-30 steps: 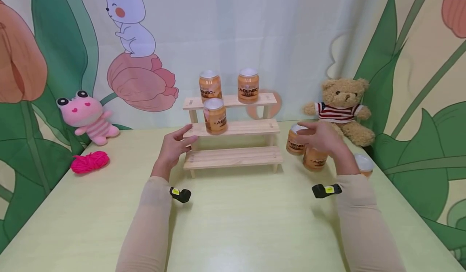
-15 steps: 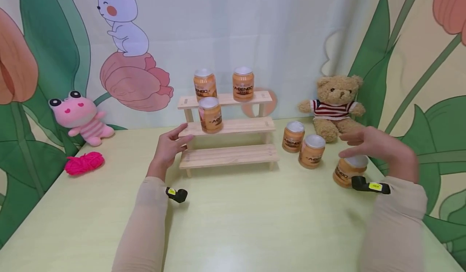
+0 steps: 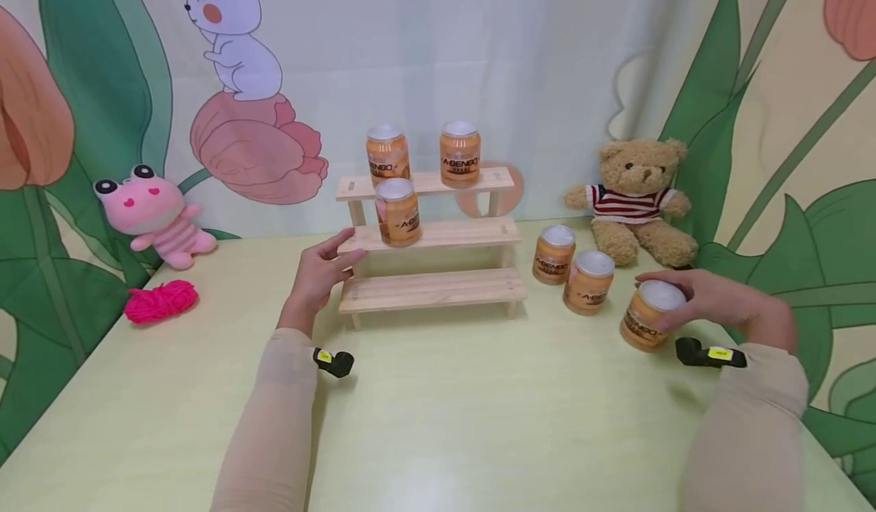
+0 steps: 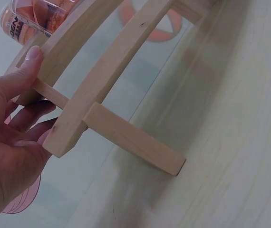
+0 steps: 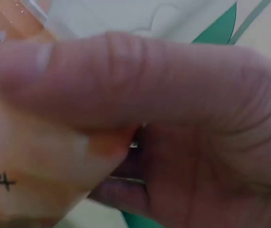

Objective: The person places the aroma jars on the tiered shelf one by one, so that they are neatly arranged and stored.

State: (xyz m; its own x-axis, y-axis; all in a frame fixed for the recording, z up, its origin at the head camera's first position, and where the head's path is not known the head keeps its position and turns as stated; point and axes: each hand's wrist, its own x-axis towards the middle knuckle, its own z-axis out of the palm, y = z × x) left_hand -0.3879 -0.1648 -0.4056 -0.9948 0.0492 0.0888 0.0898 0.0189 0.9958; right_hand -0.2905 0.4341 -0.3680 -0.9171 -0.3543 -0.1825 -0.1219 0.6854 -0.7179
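Right hand [image 3: 715,299] clamped on the can [image 3: 642,328] nearest the desk's [image 3: 493,421] right edge, left hand [image 3: 318,275] pinching the stand [image 3: 431,290]; best lift straight, clear of the neighbouring cans [image 3: 587,291]!

Bright, even light over the table [image 3: 493,405] here, soft glare near front. Wrist views dim; right one blurry close up.

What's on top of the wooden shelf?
On the wooden shelf, two orange cans stand on the top step and a third can on the middle step. The third can partly covers the left can behind it, so some of its bottom is hidden.
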